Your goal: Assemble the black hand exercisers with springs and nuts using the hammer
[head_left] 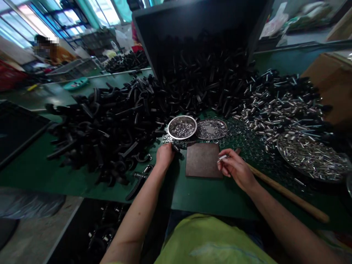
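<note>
My right hand (pixel 233 167) is closed around a small silver spring (pixel 222 158) at the right edge of a square brown plate (pixel 203 160). My left hand (pixel 165 156) has its fingers curled beside a small black part (pixel 176 147), left of the plate; whether it grips that part cannot be made out. Just beyond the plate stands a round steel bowl (pixel 169 132) of small metal pieces. Touching its right side is a shallow dish (pixel 226 132) with small rings.
Black curved parts (pixel 110 121) are heaped left and behind. A wooden handle (pixel 288 192) lies at right, near a tray of springs (pixel 310 159) and piled bolts (pixel 286 99). A cardboard box (pixel 332 88) stands far right. Another person (pixel 59 54) is at back left.
</note>
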A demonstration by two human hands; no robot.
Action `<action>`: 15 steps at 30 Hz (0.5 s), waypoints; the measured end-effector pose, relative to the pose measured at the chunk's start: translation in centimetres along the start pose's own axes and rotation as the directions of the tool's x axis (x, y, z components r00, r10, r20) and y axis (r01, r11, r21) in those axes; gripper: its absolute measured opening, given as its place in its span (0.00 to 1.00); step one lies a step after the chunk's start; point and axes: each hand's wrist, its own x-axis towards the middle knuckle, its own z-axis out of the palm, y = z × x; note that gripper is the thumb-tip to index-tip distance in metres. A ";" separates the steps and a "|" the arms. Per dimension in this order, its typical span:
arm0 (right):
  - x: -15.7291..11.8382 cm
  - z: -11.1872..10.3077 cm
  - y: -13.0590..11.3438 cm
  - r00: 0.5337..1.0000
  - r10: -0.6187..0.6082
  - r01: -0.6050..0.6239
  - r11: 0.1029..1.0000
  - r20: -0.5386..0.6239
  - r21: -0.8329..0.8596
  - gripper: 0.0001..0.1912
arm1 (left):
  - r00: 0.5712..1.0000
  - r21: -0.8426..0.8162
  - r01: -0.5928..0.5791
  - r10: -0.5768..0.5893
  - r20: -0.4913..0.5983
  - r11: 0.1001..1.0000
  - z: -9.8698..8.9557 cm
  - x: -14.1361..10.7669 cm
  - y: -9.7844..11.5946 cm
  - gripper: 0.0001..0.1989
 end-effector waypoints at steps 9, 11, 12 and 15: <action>-1.0 1.8 -0.3 0.981 0.000 0.027 0.991 0.195 -0.134 0.10 | 0.940 -0.909 0.263 0.128 0.318 0.324 -0.5 -7.7 5.1 0.16; -1.1 2.4 -0.5 0.972 0.004 0.033 0.988 0.234 -0.153 0.10 | 0.915 -0.922 0.325 0.178 0.363 0.209 -0.4 -9.6 6.5 0.15; -1.1 2.6 -0.5 0.972 0.008 0.032 0.986 0.235 -0.165 0.09 | 0.908 -0.923 0.338 0.192 0.372 0.186 -0.4 -10.3 7.0 0.14; -0.9 3.0 -0.2 0.981 0.026 0.012 0.981 0.194 -0.191 0.10 | 0.901 -0.924 0.345 0.219 0.375 0.164 -0.6 -11.1 7.6 0.12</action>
